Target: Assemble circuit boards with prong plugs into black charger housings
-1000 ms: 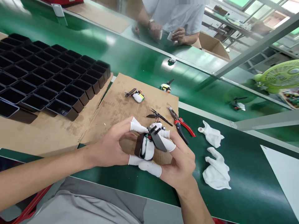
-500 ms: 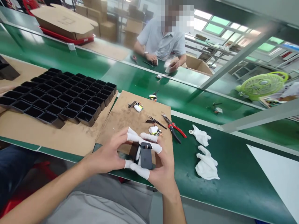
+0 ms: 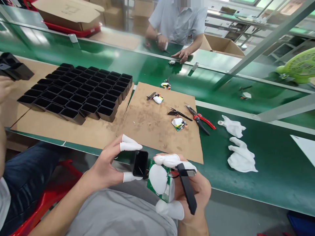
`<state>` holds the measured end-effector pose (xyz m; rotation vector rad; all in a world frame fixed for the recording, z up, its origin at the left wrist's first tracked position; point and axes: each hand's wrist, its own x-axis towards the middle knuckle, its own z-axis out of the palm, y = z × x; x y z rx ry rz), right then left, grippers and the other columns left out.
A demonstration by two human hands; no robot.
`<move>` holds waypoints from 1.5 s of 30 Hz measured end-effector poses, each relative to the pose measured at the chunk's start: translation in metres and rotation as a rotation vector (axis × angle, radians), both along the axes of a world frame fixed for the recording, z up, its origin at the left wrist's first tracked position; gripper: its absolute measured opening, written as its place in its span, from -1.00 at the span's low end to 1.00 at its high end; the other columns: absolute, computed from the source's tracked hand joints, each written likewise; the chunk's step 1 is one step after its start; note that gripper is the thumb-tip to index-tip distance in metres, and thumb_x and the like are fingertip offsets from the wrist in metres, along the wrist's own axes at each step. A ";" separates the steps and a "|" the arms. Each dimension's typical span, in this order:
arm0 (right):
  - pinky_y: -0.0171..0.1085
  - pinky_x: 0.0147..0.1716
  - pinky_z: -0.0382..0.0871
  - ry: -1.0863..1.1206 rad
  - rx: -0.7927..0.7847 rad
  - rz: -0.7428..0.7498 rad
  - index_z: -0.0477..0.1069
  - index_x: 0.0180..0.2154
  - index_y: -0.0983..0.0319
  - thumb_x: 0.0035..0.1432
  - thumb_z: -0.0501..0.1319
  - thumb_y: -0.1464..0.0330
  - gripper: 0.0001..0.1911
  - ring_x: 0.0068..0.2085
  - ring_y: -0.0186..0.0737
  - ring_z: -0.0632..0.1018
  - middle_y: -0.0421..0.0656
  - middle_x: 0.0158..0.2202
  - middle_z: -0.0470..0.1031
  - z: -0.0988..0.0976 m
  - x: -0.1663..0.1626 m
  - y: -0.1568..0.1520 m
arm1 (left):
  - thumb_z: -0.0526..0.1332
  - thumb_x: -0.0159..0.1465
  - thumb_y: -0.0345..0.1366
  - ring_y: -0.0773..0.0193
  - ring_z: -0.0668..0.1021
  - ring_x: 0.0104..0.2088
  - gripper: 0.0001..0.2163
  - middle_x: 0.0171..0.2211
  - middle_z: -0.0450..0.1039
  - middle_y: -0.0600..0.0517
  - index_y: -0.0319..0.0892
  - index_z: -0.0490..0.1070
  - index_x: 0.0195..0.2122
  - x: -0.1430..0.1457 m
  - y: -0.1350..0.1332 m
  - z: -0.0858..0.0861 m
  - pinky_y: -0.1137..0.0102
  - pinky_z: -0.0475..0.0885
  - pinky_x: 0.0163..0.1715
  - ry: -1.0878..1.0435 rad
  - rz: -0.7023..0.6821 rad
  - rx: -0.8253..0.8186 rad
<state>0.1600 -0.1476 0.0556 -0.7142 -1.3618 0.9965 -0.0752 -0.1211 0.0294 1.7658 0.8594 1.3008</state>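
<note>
In the head view, my left hand [image 3: 109,165] grips a black plastic casing [image 3: 140,163] between thumb and fingers, its open end turned toward my right hand. White finger covers are on the gripping fingertips. My right hand [image 3: 200,186], also in white finger covers, holds a green circuit board [image 3: 158,179] with a large white patch. A black end plate [image 3: 187,188] hangs beside the board, joined by dark wires, over my right fingers. The board stands just outside the casing. On the cardboard sheet [image 3: 147,131] beyond lies another circuit board [image 3: 179,124] with its black plate.
Red-and-black pliers [image 3: 200,118] lie by the cardboard's right edge. Rows of black casings [image 3: 81,93] stand to the left. Two white cloth pieces [image 3: 242,157] rest on the green table at right. A co-worker [image 3: 177,26] sits opposite; another person's hand [image 3: 6,88] is at far left.
My hands have moved apart. The circuit board, previously mostly hidden between them, now shows in my right hand, away from the casing in my left. The view has shifted, and the co-worker's hand has lowered.
</note>
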 end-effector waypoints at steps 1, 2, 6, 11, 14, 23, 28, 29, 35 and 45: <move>-0.09 -0.53 0.69 -0.002 0.002 0.023 0.71 0.18 0.01 0.01 0.77 0.12 -0.30 -0.19 0.22 0.82 0.10 0.06 0.79 0.001 -0.003 0.001 | 0.66 0.25 -0.35 0.07 0.70 -0.06 -0.46 -0.02 0.63 -0.13 -0.08 0.64 0.24 0.001 0.000 0.000 0.24 0.69 -0.05 -0.013 -0.003 0.022; -0.08 -0.48 0.71 -0.010 0.001 0.041 0.71 0.18 0.02 0.03 0.76 0.12 -0.31 -0.19 0.21 0.82 0.11 0.05 0.79 0.002 -0.006 0.002 | 0.66 0.25 -0.34 0.08 0.70 -0.08 -0.46 -0.03 0.63 -0.13 -0.08 0.64 0.24 0.002 -0.001 0.001 0.25 0.68 -0.07 -0.023 -0.008 0.043; 0.02 -0.24 0.81 -0.079 0.047 0.050 0.72 0.19 0.07 -0.02 0.79 0.21 -0.27 -0.10 0.26 0.84 0.11 0.00 0.81 0.003 -0.010 0.005 | 0.65 0.25 -0.37 0.11 0.67 -0.08 -0.42 -0.03 0.61 -0.11 -0.02 0.62 0.28 0.006 -0.001 0.003 0.28 0.66 -0.09 -0.046 -0.032 0.080; 0.03 -0.19 0.80 -0.119 0.062 0.049 0.72 0.21 0.06 -0.04 0.80 0.27 -0.24 -0.11 0.21 0.82 0.07 0.01 0.79 0.008 -0.008 0.007 | 0.63 0.27 -0.37 0.11 0.67 -0.09 -0.42 -0.03 0.60 -0.11 -0.02 0.59 0.31 0.007 -0.002 0.004 0.27 0.68 -0.10 -0.041 -0.043 0.091; -0.04 -0.29 0.77 -0.106 0.046 0.071 0.72 0.21 0.04 -0.05 0.80 0.31 -0.24 -0.24 0.08 0.80 0.01 0.00 0.79 0.013 -0.008 0.009 | 0.65 0.26 -0.36 0.10 0.68 -0.09 -0.41 -0.02 0.62 -0.11 -0.02 0.60 0.30 0.008 -0.001 0.003 0.26 0.68 -0.10 -0.037 -0.041 0.088; 0.03 -0.12 0.83 -0.168 0.038 0.071 0.71 0.18 0.04 -0.06 0.81 0.35 -0.24 -0.11 0.17 0.84 0.02 0.04 0.81 0.015 -0.004 0.010 | 0.64 0.25 -0.37 0.11 0.67 -0.11 -0.43 -0.02 0.63 -0.12 -0.03 0.61 0.27 0.011 0.001 0.004 0.27 0.68 -0.14 -0.045 -0.031 0.095; 0.14 0.01 0.83 -0.224 0.031 0.030 0.73 0.18 0.07 -0.02 0.79 0.32 -0.29 0.04 0.30 0.84 0.07 0.04 0.82 0.014 -0.002 0.008 | 0.63 0.24 -0.41 0.14 0.67 -0.15 -0.45 -0.06 0.61 -0.08 -0.03 0.63 0.24 0.015 0.001 0.006 0.28 0.71 -0.15 -0.049 -0.030 0.083; 0.14 0.01 0.83 -0.230 0.027 0.026 0.73 0.17 0.08 -0.01 0.78 0.31 -0.30 0.04 0.30 0.84 0.08 0.04 0.82 0.014 -0.001 0.007 | 0.63 0.23 -0.42 0.13 0.67 -0.14 -0.44 -0.06 0.61 -0.08 -0.03 0.63 0.25 0.015 0.001 0.006 0.27 0.71 -0.14 -0.050 -0.029 0.083; 0.17 0.03 0.82 -0.265 0.042 0.028 0.71 0.20 0.04 0.02 0.77 0.31 -0.29 0.12 0.34 0.82 0.05 0.04 0.82 0.013 0.000 0.008 | 0.64 0.16 -0.48 0.08 0.66 -0.07 -0.33 -0.02 0.60 -0.08 0.00 0.60 0.30 0.016 0.002 0.001 0.23 0.71 -0.06 -0.071 -0.051 0.071; 0.11 0.06 0.80 -0.229 0.024 0.048 0.71 0.21 0.01 -0.01 0.79 0.36 -0.25 0.14 0.28 0.81 -0.01 0.06 0.82 0.011 -0.001 0.011 | 0.61 0.16 -0.51 0.09 0.66 -0.09 -0.34 -0.03 0.58 -0.07 -0.01 0.60 0.28 0.017 0.001 0.001 0.24 0.70 -0.07 -0.081 -0.052 0.059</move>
